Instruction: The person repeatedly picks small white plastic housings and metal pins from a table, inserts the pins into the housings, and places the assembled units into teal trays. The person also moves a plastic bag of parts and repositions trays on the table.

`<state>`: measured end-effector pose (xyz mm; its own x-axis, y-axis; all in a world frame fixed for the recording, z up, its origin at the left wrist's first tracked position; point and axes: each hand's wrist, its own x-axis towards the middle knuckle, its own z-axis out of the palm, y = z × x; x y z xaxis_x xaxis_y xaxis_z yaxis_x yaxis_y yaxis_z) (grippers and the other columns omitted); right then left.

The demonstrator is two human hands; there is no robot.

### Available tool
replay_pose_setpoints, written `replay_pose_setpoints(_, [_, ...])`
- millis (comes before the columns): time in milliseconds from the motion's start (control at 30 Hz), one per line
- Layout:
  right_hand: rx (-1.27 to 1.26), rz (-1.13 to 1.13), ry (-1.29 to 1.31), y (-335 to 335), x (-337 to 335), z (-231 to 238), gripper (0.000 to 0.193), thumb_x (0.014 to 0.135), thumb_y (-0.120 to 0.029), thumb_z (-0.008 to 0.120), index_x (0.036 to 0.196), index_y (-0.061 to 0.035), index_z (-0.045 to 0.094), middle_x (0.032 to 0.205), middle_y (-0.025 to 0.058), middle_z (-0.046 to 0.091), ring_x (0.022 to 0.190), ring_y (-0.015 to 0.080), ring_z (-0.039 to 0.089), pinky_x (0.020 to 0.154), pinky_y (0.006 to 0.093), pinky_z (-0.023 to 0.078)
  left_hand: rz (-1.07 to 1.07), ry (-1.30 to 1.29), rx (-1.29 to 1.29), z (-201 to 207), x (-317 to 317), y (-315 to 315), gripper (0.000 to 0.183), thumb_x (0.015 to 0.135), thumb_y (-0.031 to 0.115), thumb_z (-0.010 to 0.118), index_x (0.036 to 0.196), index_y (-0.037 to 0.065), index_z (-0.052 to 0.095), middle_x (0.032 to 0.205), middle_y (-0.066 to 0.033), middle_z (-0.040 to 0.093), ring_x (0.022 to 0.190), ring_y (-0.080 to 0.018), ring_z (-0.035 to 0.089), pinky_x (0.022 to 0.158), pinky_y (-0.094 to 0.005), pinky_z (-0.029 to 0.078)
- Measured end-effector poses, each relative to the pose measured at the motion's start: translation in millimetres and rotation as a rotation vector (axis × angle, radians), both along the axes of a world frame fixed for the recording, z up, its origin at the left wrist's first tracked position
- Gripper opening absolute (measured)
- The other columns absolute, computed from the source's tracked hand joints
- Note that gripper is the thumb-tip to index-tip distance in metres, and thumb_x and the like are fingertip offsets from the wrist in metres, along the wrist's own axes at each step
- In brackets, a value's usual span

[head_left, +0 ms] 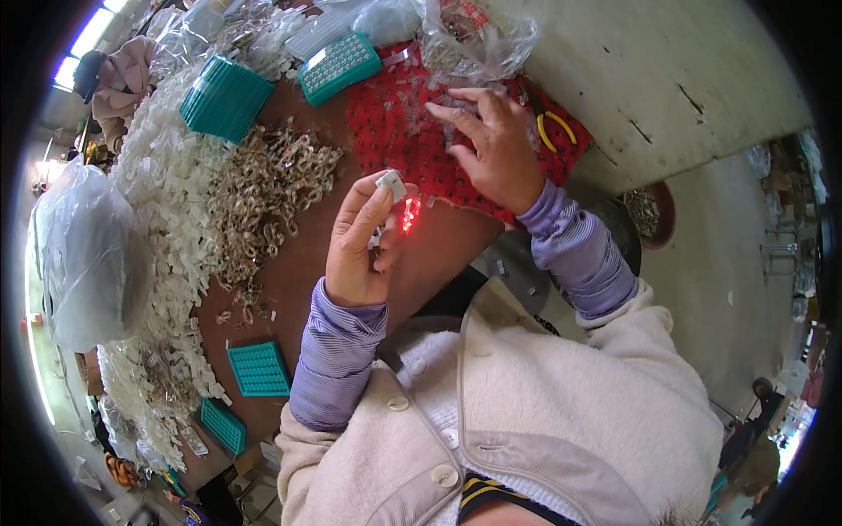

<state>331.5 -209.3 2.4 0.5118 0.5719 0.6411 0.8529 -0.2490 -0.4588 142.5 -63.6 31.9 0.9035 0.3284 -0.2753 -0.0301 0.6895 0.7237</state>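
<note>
Raised over the brown tabletop, my left hand [355, 241] is closed, pinching a small white square plastic piece [391, 184] between thumb and finger. Just beside those fingers glows a cluster of small red lights [410, 216]; whether it is joined to the white piece I cannot tell. My right hand [500, 153] is open, fingers apart, above a red patterned cloth [386, 123]. Small clear bits [412, 92] lie scattered on the cloth near its fingertips. To the right of that hand rest yellow-handled pliers [556, 131].
A brown tangled heap [263, 197] and a large pile of white pieces [162, 202] cover the left side. Stacked teal trays [226, 98], a filled teal tray [340, 68] and a nearer teal tray [259, 369] stand around. Another person [123, 83] is at the far left.
</note>
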Motion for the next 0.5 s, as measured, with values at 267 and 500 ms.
replay_pose_setpoints(267, [0.356, 0.381, 0.795, 10, -18, 17, 0.010, 0.095, -0.002, 0.074, 0.104, -0.0016, 0.071, 0.100, 0.0074, 0.071, 0.097, 0.0162, 0.068, 0.091, 0.0319, 0.053, -0.033, 0.041, 0.055, 1, 44, -9, 0.024, 0.110, 0.022, 0.058, 0.131, 0.011, 0.060, 0.085, 0.0018, 0.057, 0.057, -0.0018, 0.039, 0.044, -0.0165, 0.029])
replay_pose_setpoints(500, [0.401, 0.358, 0.595, 21, 0, 32, 0.008, 0.095, 0.002, 0.069, 0.100, -0.0039, 0.066, 0.104, 0.0094, 0.072, 0.104, 0.0187, 0.069, 0.112, 0.0463, 0.047, 0.047, 0.011, 0.027, 10, 55, -6, 0.032, 0.112, 0.023, 0.054, 0.138, 0.004, 0.060, 0.094, -0.0029, 0.066, 0.057, -0.0014, 0.043, 0.044, -0.0165, 0.031])
